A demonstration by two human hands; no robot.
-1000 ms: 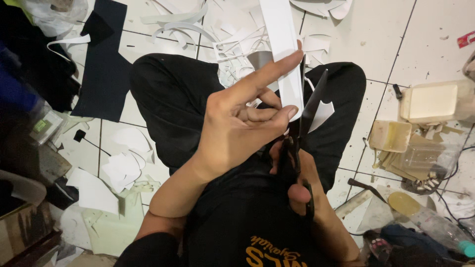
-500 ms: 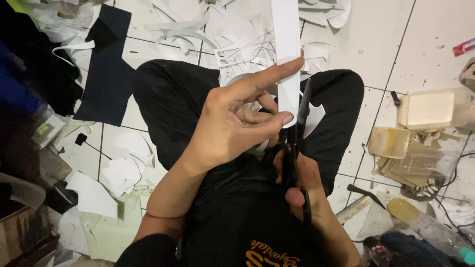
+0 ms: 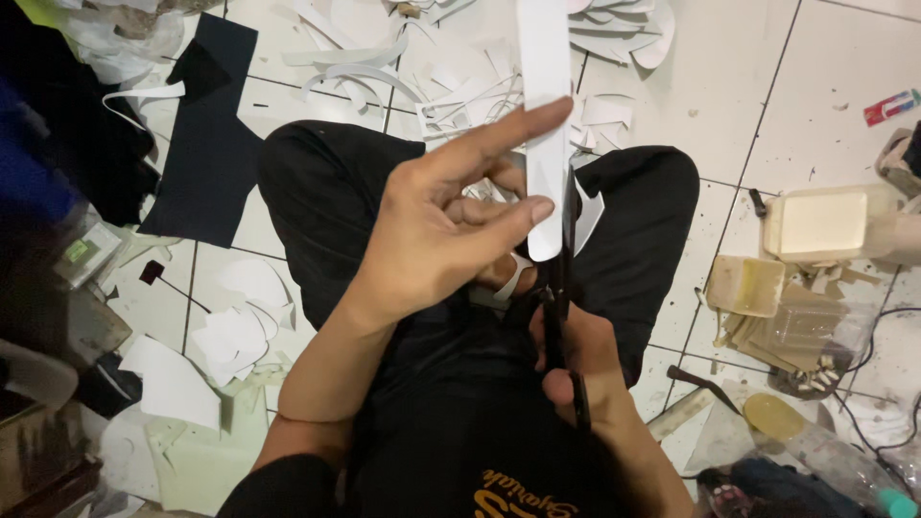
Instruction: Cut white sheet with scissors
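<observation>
Above your lap, your left hand (image 3: 436,230) pinched the white strip (image 3: 545,115) between its fingers (image 3: 518,216); your right hand (image 3: 576,360) gripped the scissors (image 3: 559,288) beside it.

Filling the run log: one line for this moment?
left hand: pinches white strip | right hand: works black scissors along strip edge | white offcuts on tiled floor

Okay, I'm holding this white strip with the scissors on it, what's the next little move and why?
Probably close the scissors a short way along the strip's right edge. The left hand pinches the white strip upright between its fingers, and the right hand holds the black scissors from below with the blades lying against that edge, so a short snip looks like the natural step.
</observation>
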